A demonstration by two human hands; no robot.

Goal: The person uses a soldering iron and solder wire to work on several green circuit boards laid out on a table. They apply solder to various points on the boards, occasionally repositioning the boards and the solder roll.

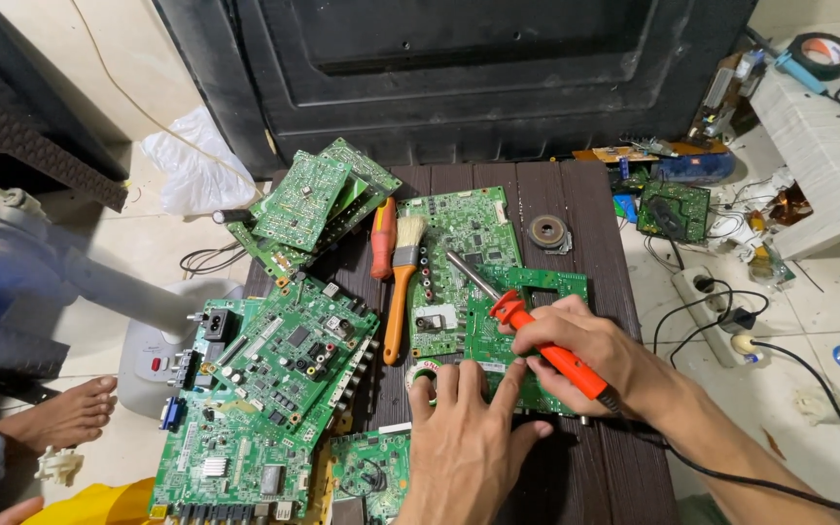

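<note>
My right hand (576,355) is closed around the orange handle of a soldering iron (537,340), whose metal tip points far-left onto a green board (469,233) in the middle of the table (595,467). My left hand (464,437) lies open, fingers spread flat on the board's near edge, beside a small solder roll (427,370). A brush (402,282) lies just left of the board.

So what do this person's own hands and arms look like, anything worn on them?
Both are bare. The left hand and right hand show no gloves, rings or watch, and no sleeves reach the visible forearms. The fingers are uncovered, nails short. No markings show.
</note>
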